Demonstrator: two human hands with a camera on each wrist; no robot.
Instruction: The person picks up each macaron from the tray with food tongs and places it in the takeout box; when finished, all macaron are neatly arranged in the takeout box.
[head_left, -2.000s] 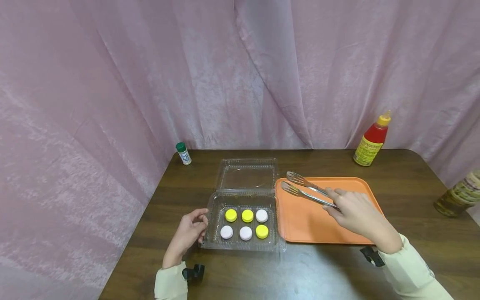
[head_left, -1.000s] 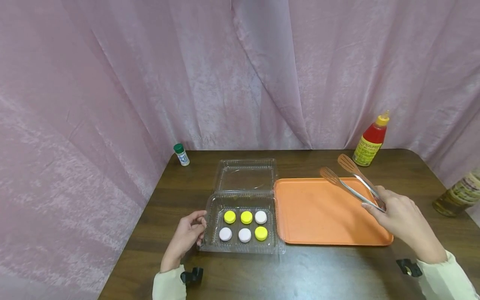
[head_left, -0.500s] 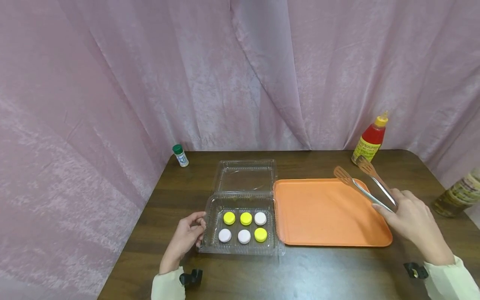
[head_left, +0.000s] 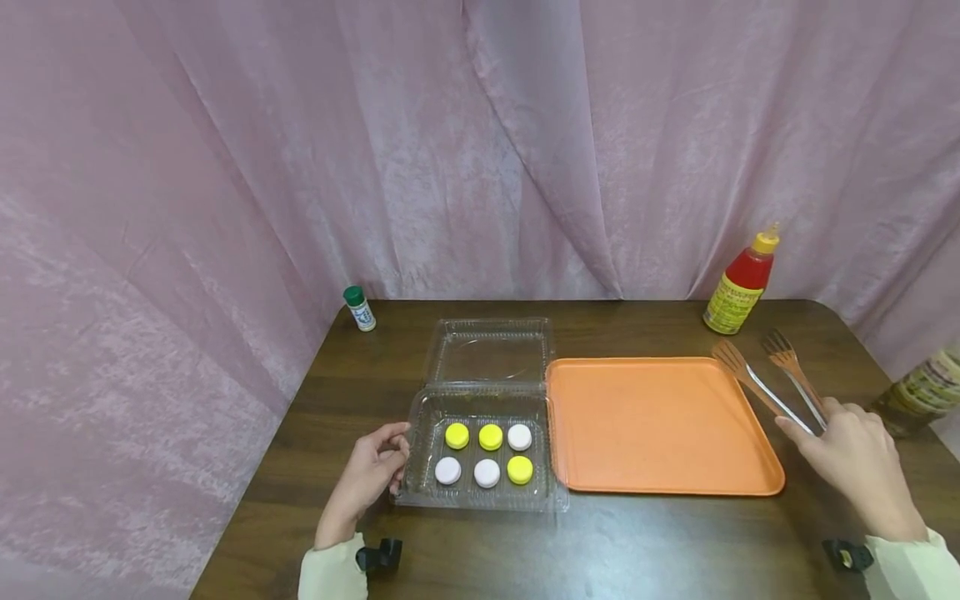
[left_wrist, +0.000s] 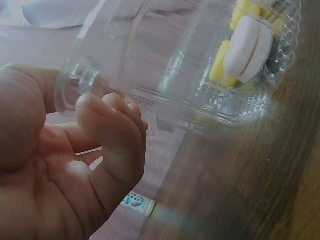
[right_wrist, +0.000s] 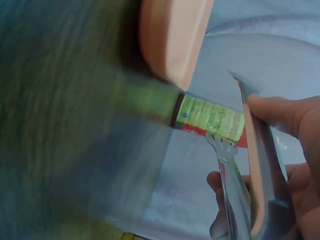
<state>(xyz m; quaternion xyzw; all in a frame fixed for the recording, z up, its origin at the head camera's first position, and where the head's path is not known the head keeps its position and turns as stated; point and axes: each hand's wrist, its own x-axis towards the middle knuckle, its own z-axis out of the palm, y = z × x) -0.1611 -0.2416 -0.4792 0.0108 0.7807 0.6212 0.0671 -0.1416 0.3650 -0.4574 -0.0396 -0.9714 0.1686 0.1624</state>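
Note:
In the head view, a hinged clear plastic container [head_left: 483, 500] lies with its lid [head_left: 491, 360] folded back. Inside are two rows of macarons, 3 yellow [head_left: 491, 437] and 3 white [head_left: 487, 473]. My left hand [head_left: 366, 468] pinches the container's left rim; in the left wrist view the rim [left_wrist: 75, 87] sits between thumb and fingers. My right hand [head_left: 858, 454] grips metal tongs [head_left: 759, 385] beyond the orange tray's right edge. The tongs' slotted ends point away, spread apart, with nothing between them. In the right wrist view, the thumb lies along one tong arm [right_wrist: 257, 165].
An orange tray [head_left: 663, 425] lies against the container's right side. A red sauce bottle with a yellow cap [head_left: 742, 283] stands at the back right, an oil-like bottle [head_left: 922, 387] at the far right. A green-capped shaker [head_left: 360, 308] stands at the back left.
My right hand has carried the tongs rightward, from above the tray to beyond its right edge, and lower. My left hand has stayed at the container's rim. The macarons have not moved.

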